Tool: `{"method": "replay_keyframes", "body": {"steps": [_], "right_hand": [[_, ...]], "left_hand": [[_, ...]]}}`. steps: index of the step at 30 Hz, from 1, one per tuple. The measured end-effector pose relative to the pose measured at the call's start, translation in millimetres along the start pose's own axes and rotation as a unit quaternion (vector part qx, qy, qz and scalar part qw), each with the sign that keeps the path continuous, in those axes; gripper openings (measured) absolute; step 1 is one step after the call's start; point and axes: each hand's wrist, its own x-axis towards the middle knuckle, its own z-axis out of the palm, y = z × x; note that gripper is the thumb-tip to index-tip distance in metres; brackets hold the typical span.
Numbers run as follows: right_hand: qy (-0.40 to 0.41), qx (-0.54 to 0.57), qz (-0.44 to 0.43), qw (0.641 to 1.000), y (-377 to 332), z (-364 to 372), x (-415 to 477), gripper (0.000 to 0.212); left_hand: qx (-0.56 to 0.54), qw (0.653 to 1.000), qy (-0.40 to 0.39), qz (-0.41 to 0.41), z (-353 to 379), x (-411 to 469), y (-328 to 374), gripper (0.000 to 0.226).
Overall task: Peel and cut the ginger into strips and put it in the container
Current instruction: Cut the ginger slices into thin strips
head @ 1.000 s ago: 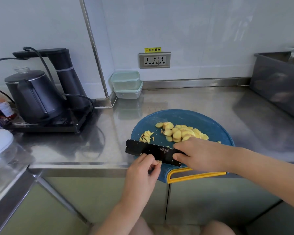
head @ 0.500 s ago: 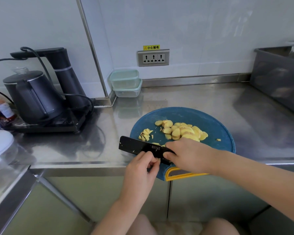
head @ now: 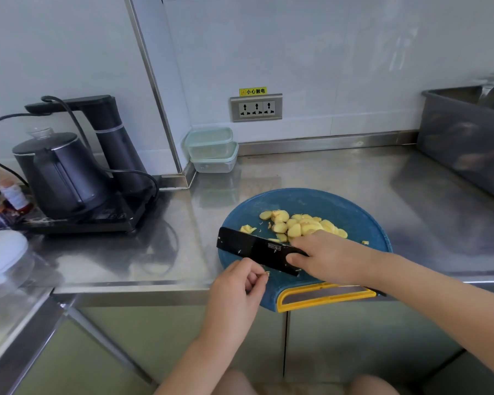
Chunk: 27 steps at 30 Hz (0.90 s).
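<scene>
1. Two hands are seen at the near side of the board. The right hand (head: 334,258) is closed round the hidden handle of the black, broad-bladed kitchen knife (head: 254,250), whose blade points left and is held low over the board.
2. The left hand (head: 240,283) is curled just below the blade. A tiny yellow sliver of ginger (head: 266,273) appears to be pinched at its fingertips. Specks stuck to the blade are judged to be what is being cleared.
3. The pale yellow peeled ginger slices (head: 300,225) are heaped on the round blue plastic cutting board with a yellow handle (head: 340,206), just beyond the blade. A small heap of cut strips (head: 248,229) lies to their left.
4. Two stacked clear plastic containers with pale green lids (head: 211,149) are set in the corner of the stainless steel tabletop (head: 325,172), well apart from the board. No ginger is seen in them.
5. The left fingertips could be nicked, since they are worked right beside the cutting edge.
6. The board's handle end overhangs the tabletop's front edge, so it could be tipped by pressure there and the slices scattered.
</scene>
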Motion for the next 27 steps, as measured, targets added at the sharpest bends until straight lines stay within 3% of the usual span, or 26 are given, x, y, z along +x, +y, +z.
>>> {"method": "replay_keyframes", "body": {"steps": [3, 6, 12, 17, 22, 24, 27], "right_hand": [[0.006, 0.033, 0.006, 0.999, 1.3, -11.0, -0.3, 0.027], [0.024, 0.066, 0.001, 0.998, -6.4, -22.8, 2.0, 0.026], [0.077, 0.009, 0.006, 0.997, -10.2, -39.7, 11.6, 0.033], [0.073, -0.011, 0.019, 0.997, -9.5, -47.8, 10.1, 0.034], [0.080, -0.141, 0.028, 0.986, -11.3, -55.9, -2.7, 0.030], [0.083, -0.224, 0.017, 0.971, -16.8, -58.9, -7.5, 0.030], [0.089, -0.292, -0.014, 0.952, -26.6, -62.1, -11.6, 0.031]], "left_hand": [[-0.038, 0.997, -0.042, -0.052, -8.1, 3.5, 2.8, 0.022], [0.001, 0.995, -0.072, -0.064, -14.9, 10.8, 1.9, 0.025], [0.070, 0.992, -0.061, -0.086, -19.6, 35.0, -6.9, 0.024], [0.031, 0.990, -0.039, -0.135, -29.0, 58.0, -10.2, 0.014], [0.040, 0.993, 0.104, -0.042, -60.6, 60.8, 7.0, 0.007], [0.043, 0.995, 0.082, 0.021, -67.0, 58.9, 19.6, 0.012], [0.075, 0.992, -0.053, 0.090, -61.3, 51.7, 38.2, 0.045]]}}
